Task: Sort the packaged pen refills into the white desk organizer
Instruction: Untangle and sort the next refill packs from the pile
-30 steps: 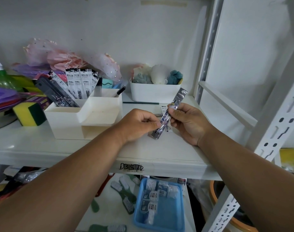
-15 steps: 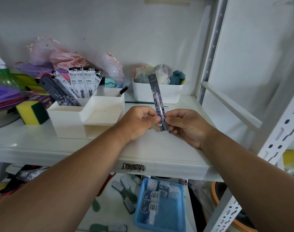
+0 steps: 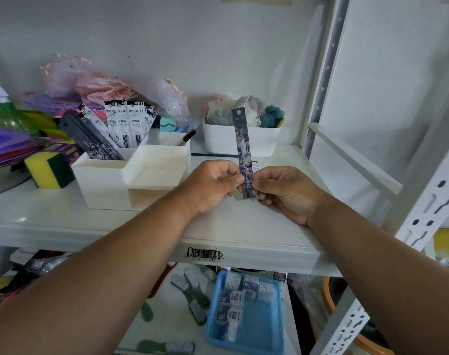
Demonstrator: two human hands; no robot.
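Both the left hand point(image 3: 213, 187) and right hand point(image 3: 286, 192) pinched the lower end of an upright dark packaged pen refill point(image 3: 242, 152) in curled fingers, just right of the white desk organizer point(image 3: 131, 180).

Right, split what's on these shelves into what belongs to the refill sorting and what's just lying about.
Part of the job:
dark refill pack, pinched at its lower end by left hand and right hand
white desk organizer
white refill packs standing in it

Just lying about:
yellow-green sponge
white bin of cloths
blue tray below
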